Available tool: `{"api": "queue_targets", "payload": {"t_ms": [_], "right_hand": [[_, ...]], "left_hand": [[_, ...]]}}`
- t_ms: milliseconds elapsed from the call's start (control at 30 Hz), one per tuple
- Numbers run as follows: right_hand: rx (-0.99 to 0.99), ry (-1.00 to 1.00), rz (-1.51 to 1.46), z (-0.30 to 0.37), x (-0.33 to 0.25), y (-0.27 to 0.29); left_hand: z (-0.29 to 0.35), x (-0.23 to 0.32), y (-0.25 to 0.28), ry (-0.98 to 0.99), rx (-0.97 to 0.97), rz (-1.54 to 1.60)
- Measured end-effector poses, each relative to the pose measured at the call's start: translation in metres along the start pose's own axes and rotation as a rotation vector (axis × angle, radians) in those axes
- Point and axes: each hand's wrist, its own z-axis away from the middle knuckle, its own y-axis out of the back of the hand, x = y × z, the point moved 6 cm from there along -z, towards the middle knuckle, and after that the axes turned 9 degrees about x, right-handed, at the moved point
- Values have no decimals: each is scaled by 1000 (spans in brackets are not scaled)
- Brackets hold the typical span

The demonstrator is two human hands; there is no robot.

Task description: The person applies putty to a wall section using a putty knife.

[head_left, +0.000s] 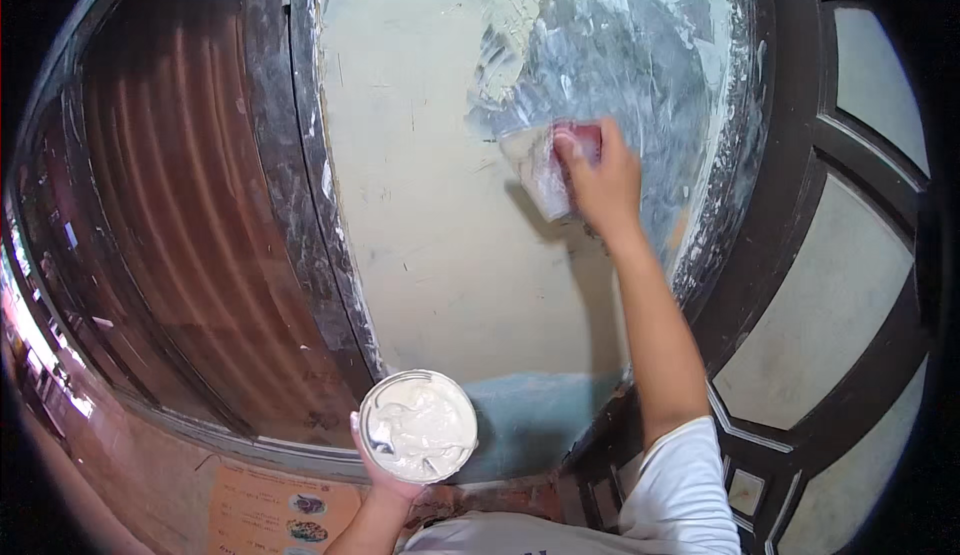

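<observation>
My right hand (612, 177) grips the red handle of a wide putty knife (537, 170), its broad blade coated in pale filler and close to the wall; motion smears it a little. Cream-coloured putty covers the left and lower parts of the wall panel (430, 195). Toward the upper right, the panel shows streaky blue-grey paint (630, 65) with thin white smears. Down at the lower middle, my left hand (385, 470) supports a round tub (418, 427) of white putty from beneath and the side, fingers curled round it.
Dark, putty-spattered frames border the panel on both sides. Left of it, brown curtain-like folds (190, 155) show behind the frame. A dark panelled door (790, 215) with pale insets stands to the right. An orange printed sheet (280, 510) is at the lower left.
</observation>
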Motion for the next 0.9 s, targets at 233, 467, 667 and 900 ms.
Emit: {"api": "queue_targets", "payload": {"t_ms": [233, 467, 667, 900], "right_hand": [[-78, 281, 328, -102, -54, -22], [362, 100, 301, -198, -33, 26], [115, 367, 240, -183, -73, -10], [321, 181, 304, -209, -88, 4]], "left_hand": [[3, 12, 0, -114, 72, 22], [-6, 21, 5, -96, 54, 78], [-17, 32, 0, -123, -6, 8], [-35, 40, 2, -57, -8, -5]]}}
